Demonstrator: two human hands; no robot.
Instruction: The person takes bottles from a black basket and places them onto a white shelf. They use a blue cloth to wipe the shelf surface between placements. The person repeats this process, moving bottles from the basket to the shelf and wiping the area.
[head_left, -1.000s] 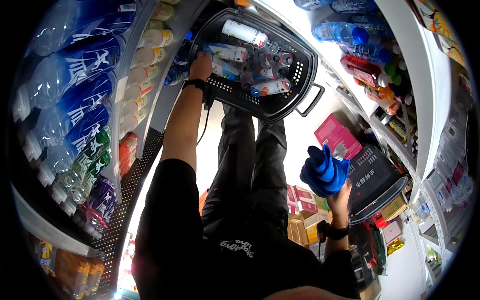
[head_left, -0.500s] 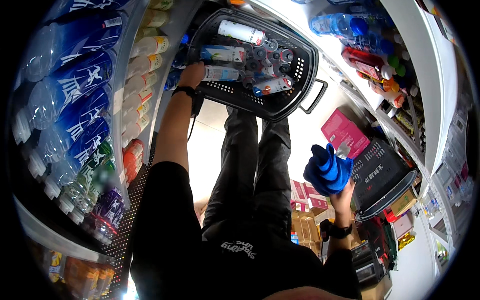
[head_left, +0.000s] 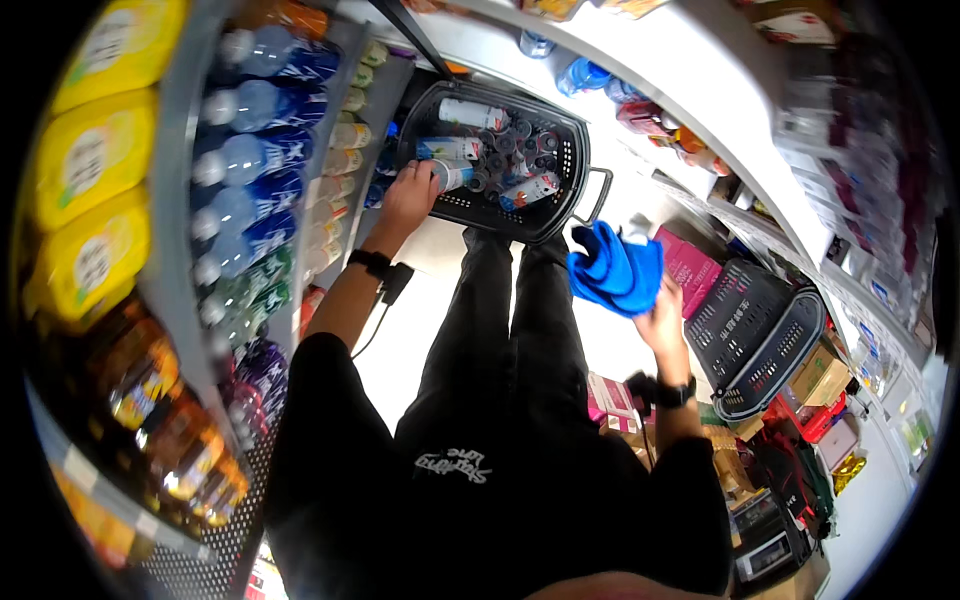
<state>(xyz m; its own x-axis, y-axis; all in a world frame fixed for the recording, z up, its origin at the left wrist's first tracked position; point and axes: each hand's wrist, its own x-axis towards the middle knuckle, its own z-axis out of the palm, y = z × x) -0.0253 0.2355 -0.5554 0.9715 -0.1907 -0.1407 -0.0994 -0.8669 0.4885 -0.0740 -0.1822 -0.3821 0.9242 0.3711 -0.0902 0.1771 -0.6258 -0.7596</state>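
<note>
A black shopping basket stands beyond my legs, holding several tall cans and dark bottles with grey tops. At its left side, my left hand is closed round a blue-and-white can, whose round end faces the hand. Two white cans lie farther back in the basket, one of them a plain white can. A white-and-blue can rests at the right. Bunched in my closed right hand is a blue cloth, held up to the right of my legs, apart from the basket.
On the left, shelves carry blue-labelled bottles and yellow packs. A second black basket and a pink box sit to the right. White shelving with drinks runs along the right side.
My left hand has moved from the basket's edge farther over it, onto the can's end. The cloth and my right hand have come up and left. My view has shifted, showing more left shelving.
</note>
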